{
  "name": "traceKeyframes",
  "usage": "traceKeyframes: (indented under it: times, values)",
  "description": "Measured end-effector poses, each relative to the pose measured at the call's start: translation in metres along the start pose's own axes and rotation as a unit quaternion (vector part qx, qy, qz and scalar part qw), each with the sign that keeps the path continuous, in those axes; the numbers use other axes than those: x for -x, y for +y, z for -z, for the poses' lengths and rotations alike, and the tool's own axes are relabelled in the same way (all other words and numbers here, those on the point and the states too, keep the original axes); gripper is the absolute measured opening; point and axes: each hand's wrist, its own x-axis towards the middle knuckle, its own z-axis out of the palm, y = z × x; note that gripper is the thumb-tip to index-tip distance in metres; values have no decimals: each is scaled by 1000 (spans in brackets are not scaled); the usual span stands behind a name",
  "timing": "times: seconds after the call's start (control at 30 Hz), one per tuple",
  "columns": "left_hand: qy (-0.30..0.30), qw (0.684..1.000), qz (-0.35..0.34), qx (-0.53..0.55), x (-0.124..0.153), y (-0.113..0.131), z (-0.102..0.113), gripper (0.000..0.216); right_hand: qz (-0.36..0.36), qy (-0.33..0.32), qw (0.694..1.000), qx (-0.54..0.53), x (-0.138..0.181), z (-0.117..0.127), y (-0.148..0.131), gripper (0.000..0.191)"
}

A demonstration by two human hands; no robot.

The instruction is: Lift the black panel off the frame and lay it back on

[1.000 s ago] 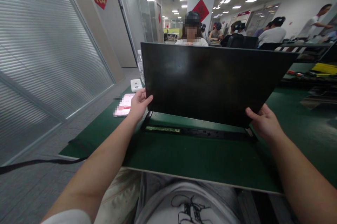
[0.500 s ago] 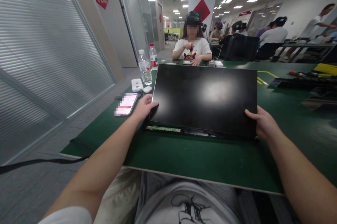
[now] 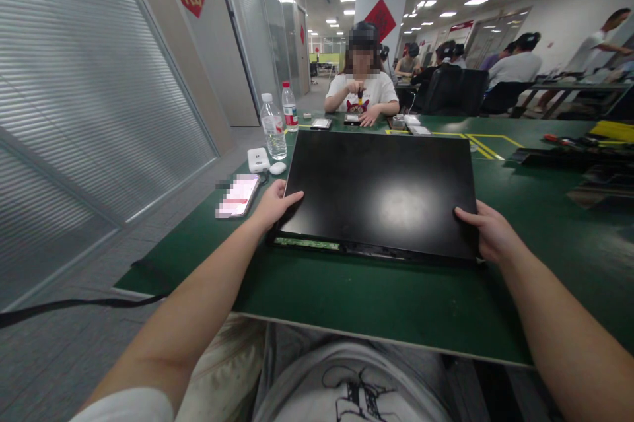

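A wide black display panel (image 3: 366, 191) lies tilted in front of me, its near edge lower than its far edge. My left hand (image 3: 277, 203) grips its left side, thumb on the dark face and fingers curled behind the edge. On the opposite side my right hand (image 3: 488, 229) holds the edge the same way, thumb on top. Below the panel's near edge shows a black frame, with a green circuit board strip (image 3: 307, 244) at its left. Most of that frame is hidden under the panel.
The green table (image 3: 376, 303) bears a phone (image 3: 240, 195), a white power bank (image 3: 258, 160), a white mouse-like piece (image 3: 278, 169) and two water bottles (image 3: 273, 128). Tools and dark parts (image 3: 559, 156) lie at right. Across the table a person (image 3: 364, 88) works with a yellow-and-black tool.
The panel's far edge has come down and a little toward me, uncovering items and yellow tape beyond it. Both hands keep their hold on its sides; the right has shifted slightly left.
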Motion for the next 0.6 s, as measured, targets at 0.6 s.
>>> traceKeyframes:
  times: [0.6]
  values:
    - [-13, 999, -9, -31, -1, -6, 0, 74, 70, -27, 997, 16, -25, 12, 20, 52]
